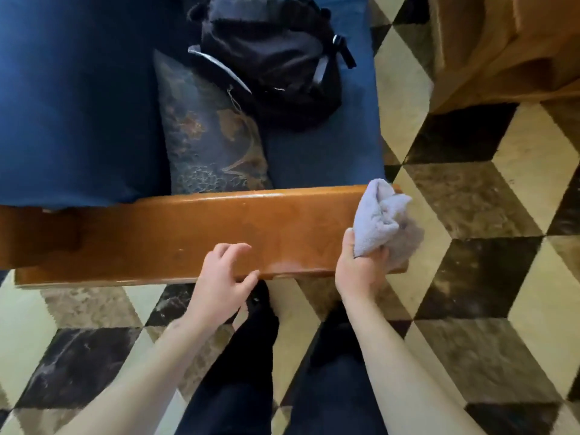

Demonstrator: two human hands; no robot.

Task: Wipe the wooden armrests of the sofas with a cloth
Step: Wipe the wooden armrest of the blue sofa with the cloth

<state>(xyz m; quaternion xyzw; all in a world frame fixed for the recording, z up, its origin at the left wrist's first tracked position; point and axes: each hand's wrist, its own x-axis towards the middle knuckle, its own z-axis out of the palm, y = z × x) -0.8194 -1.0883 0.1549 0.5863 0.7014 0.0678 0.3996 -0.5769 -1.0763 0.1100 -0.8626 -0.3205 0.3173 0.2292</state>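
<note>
Right hand grips the bunched cloth at the armrest end, probably starting a pass. Left hand, fingers loosely spread, rests on the near edge, likely for balance.

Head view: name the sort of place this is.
Probably a living room or lounge: a blue cushioned sofa with a wooden armrest, a patterned pillow, and a checkered marble-look floor.

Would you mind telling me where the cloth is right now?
In the head view, the grey cloth is bunched in the right hand, resting on the right end of the wooden armrest, beside the checkered floor.
</note>
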